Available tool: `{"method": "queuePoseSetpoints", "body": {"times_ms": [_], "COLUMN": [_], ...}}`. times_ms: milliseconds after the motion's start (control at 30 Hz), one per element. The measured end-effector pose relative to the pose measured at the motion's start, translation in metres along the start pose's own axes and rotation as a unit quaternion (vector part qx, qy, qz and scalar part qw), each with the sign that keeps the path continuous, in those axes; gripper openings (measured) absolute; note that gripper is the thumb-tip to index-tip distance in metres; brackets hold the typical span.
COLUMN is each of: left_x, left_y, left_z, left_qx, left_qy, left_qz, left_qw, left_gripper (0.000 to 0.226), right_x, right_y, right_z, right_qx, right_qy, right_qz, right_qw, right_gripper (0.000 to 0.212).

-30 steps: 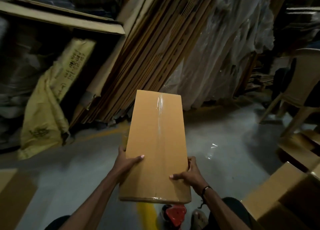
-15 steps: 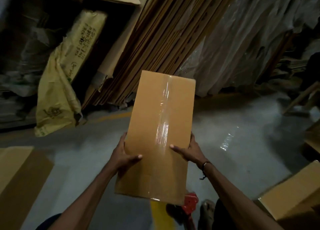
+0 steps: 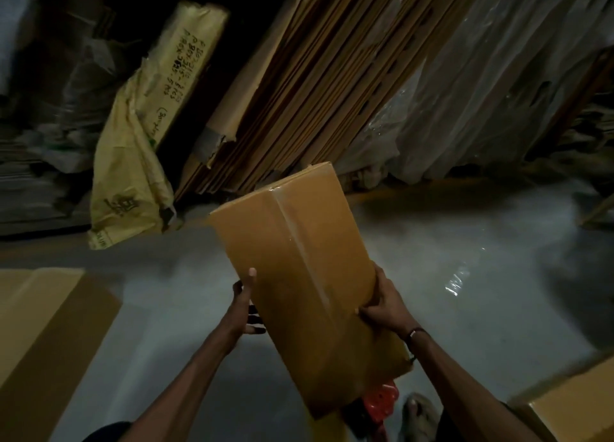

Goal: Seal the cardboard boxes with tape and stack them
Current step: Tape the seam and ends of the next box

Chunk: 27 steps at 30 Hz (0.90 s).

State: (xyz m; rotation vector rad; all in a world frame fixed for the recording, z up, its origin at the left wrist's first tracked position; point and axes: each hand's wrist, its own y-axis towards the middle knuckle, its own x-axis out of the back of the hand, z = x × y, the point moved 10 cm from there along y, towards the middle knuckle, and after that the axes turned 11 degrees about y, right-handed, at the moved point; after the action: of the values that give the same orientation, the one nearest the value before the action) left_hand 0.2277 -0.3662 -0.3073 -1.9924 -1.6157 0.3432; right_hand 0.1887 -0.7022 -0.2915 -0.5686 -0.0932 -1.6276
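You hold the box (image 3: 299, 275) in the air over the floor (image 3: 465, 275), at the centre of the view, tilted so its far end leans left. The box is closed; its contents cannot be seen. A strip of clear tape (image 3: 299, 242) runs along the seam of the upper face from the far edge toward you.

Your left hand (image 3: 244, 305) is on the left side of the box. The thumb lies straight up along the left edge and the fingers reach under the box, spread and only partly visible. Your right hand (image 3: 382, 303) grips the right edge, thumb pressed on the upper face near the tape and fingers curled round the side.

A red tape dispenser (image 3: 382, 398) lies on the floor under the near end of the box, partly hidden by it. Your foot (image 3: 420, 411) is just to its right.

A second box (image 3: 43, 325) sits at the near left, and a third box (image 3: 571, 405) at the near right corner. Whether either is sealed or filled cannot be told.

Flat cardboard sheets (image 3: 332, 76) lean at the far side. A yellow bag (image 3: 133, 162) leans to their left and plastic sheeting (image 3: 481, 92) hangs to their right.
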Motion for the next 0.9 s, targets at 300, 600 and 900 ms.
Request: {"method": "queuePoseSetpoints", "body": {"times_ms": [300, 600, 900], "left_x": [0.024, 0.034, 0.055], "left_y": [0.016, 0.044, 0.095], "left_z": [0.044, 0.098, 0.159], "left_qx": [0.044, 0.061, 0.112], "left_qy": [0.005, -0.068, -0.066], "left_qz": [-0.084, -0.126, -0.192], "left_qw": [0.995, 0.988, 0.973], "left_gripper": [0.093, 0.055, 0.065], "right_x": [-0.016, -0.065, -0.13], "right_y": [0.029, 0.115, 0.187], "right_z": [0.016, 0.026, 0.011], "right_qx": [-0.001, 0.044, 0.072], "right_qy": [-0.006, -0.143, -0.223], "right_qz": [-0.048, -0.022, 0.024], "right_qw": [0.999, 0.989, 0.972], "right_gripper": [0.102, 0.087, 0.078]}}
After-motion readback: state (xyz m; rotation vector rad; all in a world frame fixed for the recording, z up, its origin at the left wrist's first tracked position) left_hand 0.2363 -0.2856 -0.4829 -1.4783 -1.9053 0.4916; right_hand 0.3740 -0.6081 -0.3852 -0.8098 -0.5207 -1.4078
